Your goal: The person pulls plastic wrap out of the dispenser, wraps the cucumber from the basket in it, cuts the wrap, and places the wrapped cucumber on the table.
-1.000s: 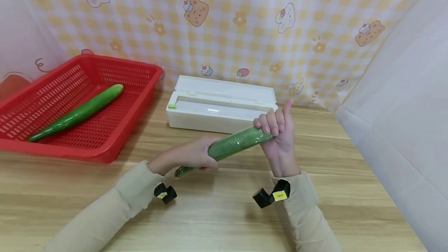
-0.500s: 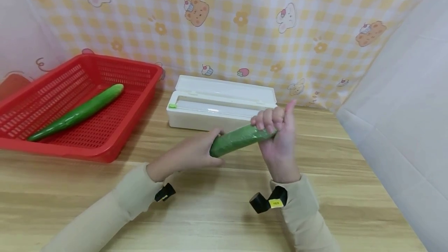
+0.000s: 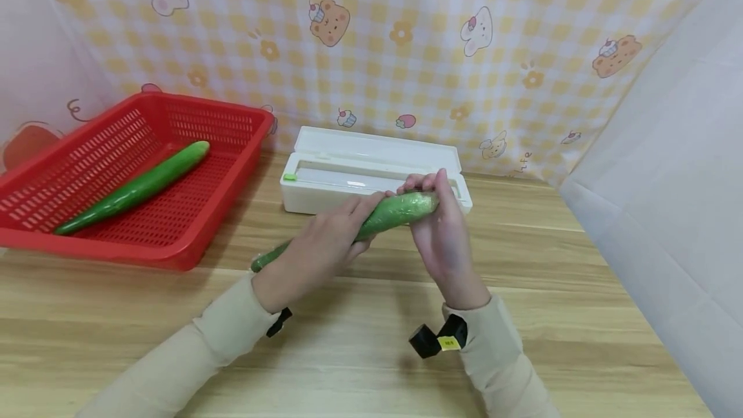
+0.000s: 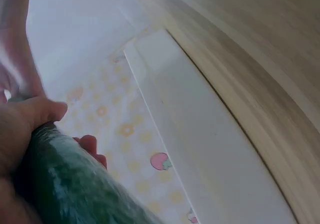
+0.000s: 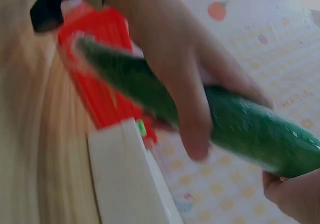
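A green cucumber (image 3: 403,209) in clear cling film is held tilted above the table, its thin end low on the left. My left hand (image 3: 316,247) grips it round the middle, back of the hand upward; the thumb and fingers wrap it in the right wrist view (image 5: 175,69). At the thicker end my right hand (image 3: 444,250) holds it, thumb at the tip and fingers behind. Shiny film shows along the cucumber (image 4: 80,184) in the left wrist view. Just behind the hands stands a white cling film box (image 3: 313,200), lid up.
On the left stands a red plastic basket (image 3: 191,247) with another cucumber (image 3: 136,189) lying in it. A checked cloth (image 3: 377,63) hangs behind the wooden table (image 3: 580,328). White fabric (image 3: 656,211) borders the right side.
My left hand has turned over and slid along the cucumber toward the right. The right hand has shifted left and its fingers have moved behind the thick end, uncovering the tip.
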Demonstrator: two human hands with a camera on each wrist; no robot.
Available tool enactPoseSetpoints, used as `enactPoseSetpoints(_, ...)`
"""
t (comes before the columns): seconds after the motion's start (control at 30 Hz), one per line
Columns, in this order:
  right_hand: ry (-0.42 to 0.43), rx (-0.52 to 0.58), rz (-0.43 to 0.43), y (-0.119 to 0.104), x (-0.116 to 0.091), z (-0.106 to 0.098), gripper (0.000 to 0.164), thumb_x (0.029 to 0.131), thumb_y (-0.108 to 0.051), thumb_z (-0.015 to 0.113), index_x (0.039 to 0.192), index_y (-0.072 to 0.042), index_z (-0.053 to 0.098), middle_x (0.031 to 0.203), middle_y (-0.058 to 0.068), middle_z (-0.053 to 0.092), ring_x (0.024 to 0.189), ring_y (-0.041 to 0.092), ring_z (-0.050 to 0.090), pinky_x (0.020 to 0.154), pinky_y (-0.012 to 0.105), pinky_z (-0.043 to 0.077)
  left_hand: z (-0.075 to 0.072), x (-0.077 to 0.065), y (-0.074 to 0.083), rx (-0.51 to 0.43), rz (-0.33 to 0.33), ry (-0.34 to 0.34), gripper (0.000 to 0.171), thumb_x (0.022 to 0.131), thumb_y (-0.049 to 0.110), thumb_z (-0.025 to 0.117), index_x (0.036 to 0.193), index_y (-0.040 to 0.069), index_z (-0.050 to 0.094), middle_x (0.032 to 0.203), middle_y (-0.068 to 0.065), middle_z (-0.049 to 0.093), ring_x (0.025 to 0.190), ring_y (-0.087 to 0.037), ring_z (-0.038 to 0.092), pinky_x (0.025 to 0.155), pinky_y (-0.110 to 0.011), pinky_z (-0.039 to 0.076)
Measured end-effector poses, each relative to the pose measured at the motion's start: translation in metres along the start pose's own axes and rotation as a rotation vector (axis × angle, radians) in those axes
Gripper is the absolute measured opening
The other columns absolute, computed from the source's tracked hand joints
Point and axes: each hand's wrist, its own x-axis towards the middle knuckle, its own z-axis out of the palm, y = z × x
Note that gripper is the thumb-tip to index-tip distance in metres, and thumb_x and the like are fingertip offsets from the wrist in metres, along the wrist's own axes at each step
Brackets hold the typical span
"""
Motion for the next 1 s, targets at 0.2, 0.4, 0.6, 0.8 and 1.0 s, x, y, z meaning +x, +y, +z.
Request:
enactPoseSetpoints(0.2, -0.015, -0.276, 0.020, -0.007, 0.003, -0.012, 0.032, 0.100, -0.038, 0.036, 0.112, -0.011, 0.048, 0.110, 0.001, 0.060, 0.104, 0.014, 0.058, 0.091, 0.023, 0.046, -0.002, 0.001, -0.005, 0.043, 0.078, 0.007, 0.074, 0.086, 0.024, 0.067, 0.147, 0.031, 0.025, 0.096, -0.003, 0.055, 0.069, -0.012, 0.051, 0.056, -0.026, 0.050)
enactPoseSetpoints(0.4, -0.145, -0.192, 0.139, -0.009, 0.007, -0.022, 0.051, 0.097, -0.053, 0.026, 0.124, -0.014, 0.043, 0.122, 0.003, 0.060, 0.120, 0.020, 0.053, 0.103, 0.036, 0.036, -0.004, 0.001, -0.007, 0.038, 0.154, 0.024, 0.068, 0.089, 0.023, 0.063, 0.145, 0.033, 0.027, 0.094, -0.004, 0.053, 0.063, -0.012, 0.044, 0.050, -0.021, 0.042)
enactPoseSetpoints(0.6, -0.028, -0.091, -0.062, 0.007, 0.003, -0.016, 0.053, 0.099, -0.041, 0.035, 0.065, -0.013, 0.064, 0.079, 0.000, 0.072, 0.090, 0.017, 0.068, 0.083, 0.030, 0.052, -0.004, 0.000, -0.008, -0.009, 0.222, -0.071, 0.066, 0.087, 0.026, 0.065, 0.144, 0.027, 0.031, 0.082, -0.001, 0.050, 0.056, -0.010, 0.041, 0.050, -0.018, 0.037)
enactPoseSetpoints(0.8, 0.089, 0.189, -0.182, 0.009, -0.001, -0.011, 0.067, 0.100, -0.044, 0.027, 0.041, -0.014, 0.039, 0.033, -0.002, 0.041, 0.037, 0.012, 0.052, 0.058, 0.028, 0.053, -0.001, -0.001, -0.001, -0.105, 0.168, -0.226, 0.072, 0.089, 0.033, 0.061, 0.146, 0.016, 0.020, 0.094, -0.001, 0.061, 0.066, -0.008, 0.055, 0.061, -0.020, 0.049)
enactPoseSetpoints(1.0, -0.018, 0.405, -0.158, 0.006, -0.001, -0.016, 0.062, 0.102, -0.041, 0.021, 0.047, -0.012, 0.023, 0.034, -0.001, 0.022, 0.030, 0.012, 0.027, 0.043, 0.024, 0.040, 0.001, -0.002, 0.003, -0.194, 0.079, -0.254, 0.066, 0.088, 0.032, 0.063, 0.136, 0.008, 0.024, 0.096, -0.004, 0.060, 0.068, -0.010, 0.057, 0.063, -0.023, 0.051)
